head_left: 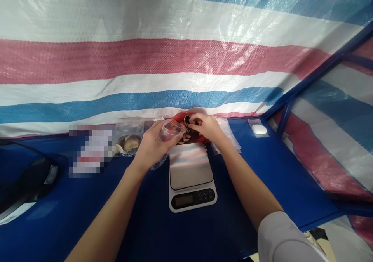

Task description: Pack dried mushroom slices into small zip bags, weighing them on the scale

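My left hand [154, 139] is closed around a clear plastic bag [171, 129], whose rounded mouth gapes toward the right. Below the fingers hangs more of the clear film. My right hand [205, 125] reaches over a red container or bag [179, 116] behind the scale, fingertips pinched at a dark, pale-edged dried mushroom piece [187, 119]. Several brown dried mushroom pieces [186, 137] lie in the red holder, partly hidden by both hands. Directly in front stands a kitchen scale [190, 167] with a bare steel plate; its display shows no readable figures.
On the blue table [256, 176], a clear bag of dried slices [128, 143] lies left of my left hand. Flat clear bags [225, 134] lie under my right wrist. A white oval object [259, 129] sits far right; a black object [32, 180] stands left. Striped sheeting [175, 56] rises behind.
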Action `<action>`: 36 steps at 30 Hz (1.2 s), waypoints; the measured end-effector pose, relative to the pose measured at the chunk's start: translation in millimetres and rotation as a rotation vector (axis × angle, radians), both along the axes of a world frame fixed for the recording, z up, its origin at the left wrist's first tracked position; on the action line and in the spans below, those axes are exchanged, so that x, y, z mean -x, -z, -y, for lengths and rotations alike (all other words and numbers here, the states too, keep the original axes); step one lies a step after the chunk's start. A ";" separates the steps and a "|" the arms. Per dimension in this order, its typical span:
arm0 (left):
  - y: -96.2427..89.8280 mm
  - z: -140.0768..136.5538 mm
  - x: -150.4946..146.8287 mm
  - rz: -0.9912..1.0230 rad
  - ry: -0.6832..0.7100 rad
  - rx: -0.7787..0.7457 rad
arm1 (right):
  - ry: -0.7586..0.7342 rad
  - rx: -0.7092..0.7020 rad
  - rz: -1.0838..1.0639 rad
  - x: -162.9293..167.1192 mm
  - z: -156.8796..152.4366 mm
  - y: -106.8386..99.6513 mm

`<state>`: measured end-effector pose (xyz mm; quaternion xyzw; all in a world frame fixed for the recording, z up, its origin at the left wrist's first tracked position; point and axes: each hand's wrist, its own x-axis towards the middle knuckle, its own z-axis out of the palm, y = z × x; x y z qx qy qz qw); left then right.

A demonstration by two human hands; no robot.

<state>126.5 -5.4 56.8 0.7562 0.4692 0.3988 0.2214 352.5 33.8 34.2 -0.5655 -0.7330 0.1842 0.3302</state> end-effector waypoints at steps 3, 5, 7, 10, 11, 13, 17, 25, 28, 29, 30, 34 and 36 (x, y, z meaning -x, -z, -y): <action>-0.5 0.3 -0.2 0.003 0.001 -0.003 | -0.041 0.021 -0.140 0.8 -1.3 4.9; -0.8 0.7 -0.1 0.008 0.001 -0.009 | -0.052 0.050 -0.203 1.5 -1.7 5.9; -1.3 1.1 0.0 0.013 0.004 -0.009 | -0.042 0.086 -0.232 2.2 -1.4 4.8; -1.9 1.6 0.0 0.014 0.005 -0.007 | -0.024 0.113 -0.221 2.6 -0.1 1.7; -2.1 1.7 0.0 0.014 0.004 -0.008 | -0.018 0.109 -0.207 2.3 0.4 0.7; -2.6 1.8 0.1 0.017 0.008 -0.016 | -0.021 0.097 -0.185 0.8 1.2 -0.6; -4.1 2.3 0.1 0.026 0.023 -0.025 | -0.078 0.100 -0.256 -5.0 3.6 -6.2; -6.3 7.6 -8.7 0.007 0.082 0.017 | -0.249 0.056 -0.442 -11.0 28.9 -52.9; -7.5 10.8 -14.1 0.016 0.120 0.029 | -0.322 0.022 -0.390 -9.2 39.3 -66.9; -7.7 11.7 -15.6 0.018 0.130 0.029 | -0.344 0.011 -0.345 -8.5 41.7 -69.6; -7.9 12.4 -16.9 0.020 0.139 0.024 | -0.365 0.001 -0.292 -7.8 43.6 -71.6; -6.7 13.0 -19.4 0.011 0.178 0.007 | -0.420 -0.010 -0.079 -5.5 48.0 -76.4; -5.8 12.6 -19.6 0.009 0.198 0.011 | -0.427 -0.015 0.001 -4.5 50.2 -79.3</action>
